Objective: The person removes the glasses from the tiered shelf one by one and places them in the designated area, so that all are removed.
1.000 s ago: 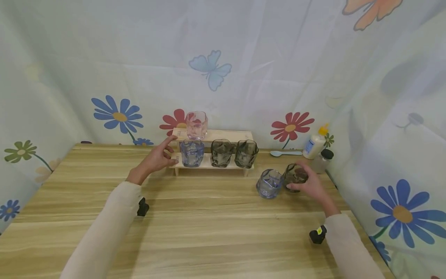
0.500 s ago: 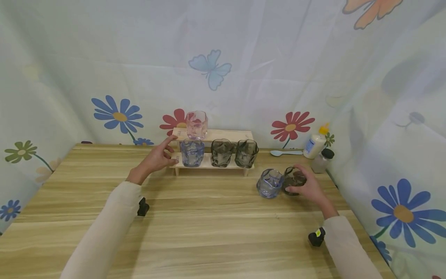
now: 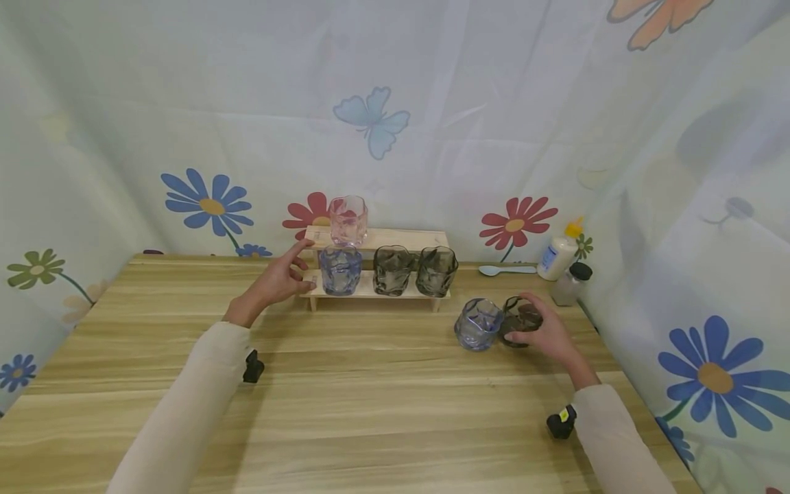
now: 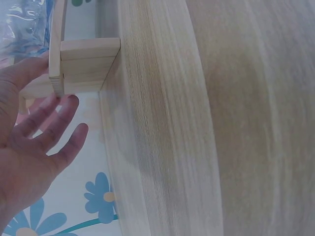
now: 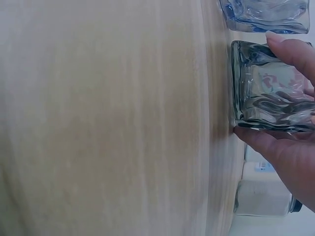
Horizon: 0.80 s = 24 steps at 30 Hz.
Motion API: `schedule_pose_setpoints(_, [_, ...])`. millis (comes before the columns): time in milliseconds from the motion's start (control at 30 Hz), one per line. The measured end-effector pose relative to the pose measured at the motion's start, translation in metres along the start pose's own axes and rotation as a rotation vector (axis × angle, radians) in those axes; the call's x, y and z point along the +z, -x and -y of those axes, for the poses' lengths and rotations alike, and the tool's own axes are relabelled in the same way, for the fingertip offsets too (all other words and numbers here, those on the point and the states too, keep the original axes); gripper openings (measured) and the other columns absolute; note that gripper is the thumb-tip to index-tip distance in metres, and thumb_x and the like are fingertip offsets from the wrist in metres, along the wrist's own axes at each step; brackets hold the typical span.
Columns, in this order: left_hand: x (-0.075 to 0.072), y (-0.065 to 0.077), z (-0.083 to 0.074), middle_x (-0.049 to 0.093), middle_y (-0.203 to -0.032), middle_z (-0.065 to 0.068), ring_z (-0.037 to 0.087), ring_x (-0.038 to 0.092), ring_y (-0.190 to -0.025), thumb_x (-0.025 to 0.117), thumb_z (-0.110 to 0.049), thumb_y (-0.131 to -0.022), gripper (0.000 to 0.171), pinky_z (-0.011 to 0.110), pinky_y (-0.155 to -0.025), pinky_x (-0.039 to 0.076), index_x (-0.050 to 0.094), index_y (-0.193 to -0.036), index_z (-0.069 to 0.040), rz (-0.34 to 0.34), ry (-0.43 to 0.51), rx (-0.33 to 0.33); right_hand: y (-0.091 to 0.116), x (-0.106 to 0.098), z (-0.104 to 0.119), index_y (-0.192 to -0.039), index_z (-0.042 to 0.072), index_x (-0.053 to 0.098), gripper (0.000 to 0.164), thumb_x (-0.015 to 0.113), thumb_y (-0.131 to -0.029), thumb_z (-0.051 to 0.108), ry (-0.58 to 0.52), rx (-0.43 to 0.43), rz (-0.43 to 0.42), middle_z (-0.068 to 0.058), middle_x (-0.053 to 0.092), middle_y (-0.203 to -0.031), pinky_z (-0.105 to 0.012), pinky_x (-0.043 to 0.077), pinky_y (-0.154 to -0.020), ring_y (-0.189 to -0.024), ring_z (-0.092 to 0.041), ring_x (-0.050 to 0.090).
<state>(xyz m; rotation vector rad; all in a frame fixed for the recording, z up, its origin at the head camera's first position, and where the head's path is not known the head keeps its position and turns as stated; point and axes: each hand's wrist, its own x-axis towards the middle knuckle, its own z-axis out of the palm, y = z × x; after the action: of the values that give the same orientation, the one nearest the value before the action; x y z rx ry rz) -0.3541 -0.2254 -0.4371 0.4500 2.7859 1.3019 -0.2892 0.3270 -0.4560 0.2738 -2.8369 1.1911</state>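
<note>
A two-tier wooden stand (image 3: 395,238) stands at the back of the table. On its upper tier is a pink glass (image 3: 348,221); on the lower are a blue glass (image 3: 341,272) and two dark grey glasses, a middle one (image 3: 391,272) and a right one (image 3: 437,273). My left hand (image 3: 280,278) holds the stand's left end, thumb at the lower board (image 4: 56,54), index finger at the upper tier. Another dark grey glass (image 5: 270,91) sits upright on the table, its sides gripped between thumb and fingers of my right hand (image 3: 549,334). Close on its left is another blue glass (image 3: 478,324).
Beyond the right hand are a pale blue spoon (image 3: 507,271), a white bottle with a yellow cap (image 3: 557,257) and a clear jar with a black lid (image 3: 570,285). Flower-printed cloth (image 3: 395,82) surrounds the wooden table (image 3: 382,412).
The right hand has moved the dark grey glass slightly toward the near side and left, beside the blue glass. In the last half second it barely moves. My left hand stays put.
</note>
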Motion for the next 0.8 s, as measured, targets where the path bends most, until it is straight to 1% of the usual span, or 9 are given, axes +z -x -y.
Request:
schedule_pose_setpoints(333, [0.0003,0.0004,0.0003,0.052,-0.122,0.028,0.037,0.065,-0.097,0.073,-0.004,-0.089,0.089,0.039,-0.077,0.055,0.021,-0.159,-0.020,0.001,0.005,0.013,0.0021,0.0011,-0.0027,-0.151,0.001,0.033,0.094,0.087,-0.075,0.009,-0.049,-0.022,0.016,-0.036,0.049,-0.138,-0.064,0.036,-0.106,-0.131,-0.053,0.045])
schedule_pose_setpoints(500, [0.0016,0.0005,-0.0010,0.052,-0.121,0.028,0.038,0.065,-0.096,0.073,-0.004,-0.089,0.088,0.039,-0.077,0.055,0.021,-0.158,-0.020,-0.001,0.006,0.019,0.0029,0.0023,-0.0050,-0.151,0.002,0.033,0.094,0.087,-0.075,0.008,-0.053,-0.030,0.009,-0.036,0.049,-0.138,-0.064,0.036,-0.106,-0.131,-0.053,0.045])
schedule_pose_setpoints(800, [0.0011,0.0009,-0.0024,0.051,-0.122,0.029,0.038,0.065,-0.096,0.073,-0.004,-0.089,0.087,0.038,-0.076,0.055,0.022,-0.158,-0.018,-0.005,0.008,0.018,0.0029,0.0023,-0.0028,-0.153,0.003,0.029,0.099,0.089,-0.076,0.017,-0.034,-0.019,0.029,-0.036,0.041,-0.147,-0.066,0.030,-0.111,-0.138,-0.054,0.037])
